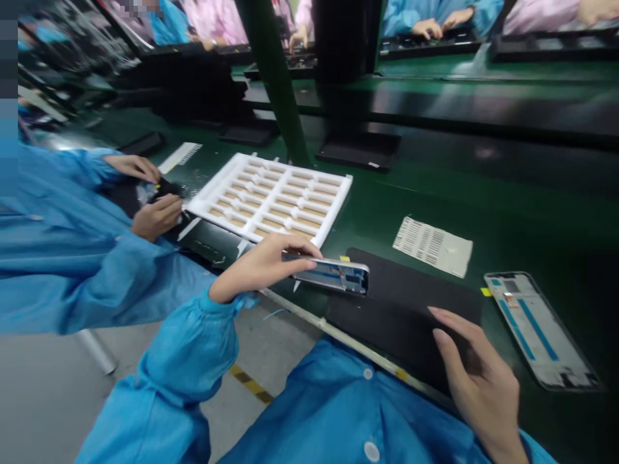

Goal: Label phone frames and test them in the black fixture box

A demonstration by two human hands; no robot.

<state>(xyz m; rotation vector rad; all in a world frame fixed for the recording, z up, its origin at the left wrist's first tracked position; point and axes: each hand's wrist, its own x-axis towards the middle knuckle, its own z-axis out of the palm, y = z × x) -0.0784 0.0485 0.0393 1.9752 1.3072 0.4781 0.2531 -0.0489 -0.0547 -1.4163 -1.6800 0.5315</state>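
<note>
At one mat (403,312): left hand (271,263) clamped on one phone frame (333,276); right hand (483,380) spread.

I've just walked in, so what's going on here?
The person's left hand holds a phone frame tilted at the left end of the black mat. The right hand, empty, is open over the mat's right part. A second frame lies on the green bench, farther right. A white slotted tray sits beyond the left hand.

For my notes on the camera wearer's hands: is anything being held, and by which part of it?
The left hand holds a phone frame by its end at the picture's left; the right hand is open, holding nothing.
</note>
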